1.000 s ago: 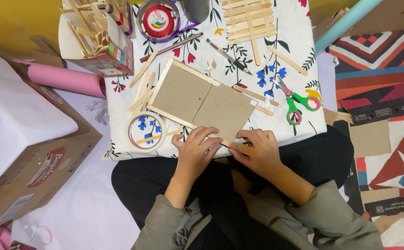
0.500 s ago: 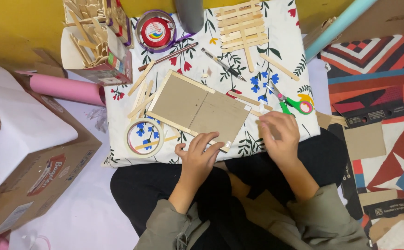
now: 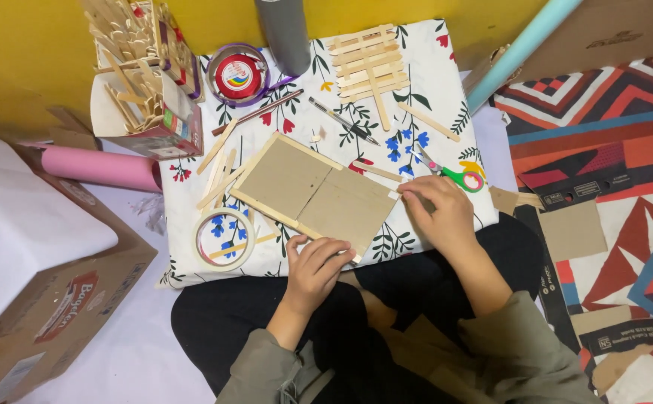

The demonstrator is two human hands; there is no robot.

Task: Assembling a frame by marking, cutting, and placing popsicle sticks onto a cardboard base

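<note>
Cardboard panel (image 3: 317,196), centre of frame, flat on the floral cloth (image 3: 446,82): two brown squares joined, wooden sticks along the upper-left and lower-left edges, right edge bare. Left hand (image 3: 316,267) presses its lower corner, right hand (image 3: 438,213) its right edge, apart, neither clamped. Around it: tape ring (image 3: 224,239) lower left, green-handled scissors (image 3: 453,173) right, a finished stick lattice (image 3: 366,63) at top.

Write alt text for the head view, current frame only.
Seen from above, a seated person's left hand presses the near edge of a cardboard panel framed with wooden sticks, while the right hand touches its right corner. The panel lies on a floral cloth among loose craft sticks, scissors, a tape ring and a pen.
</note>
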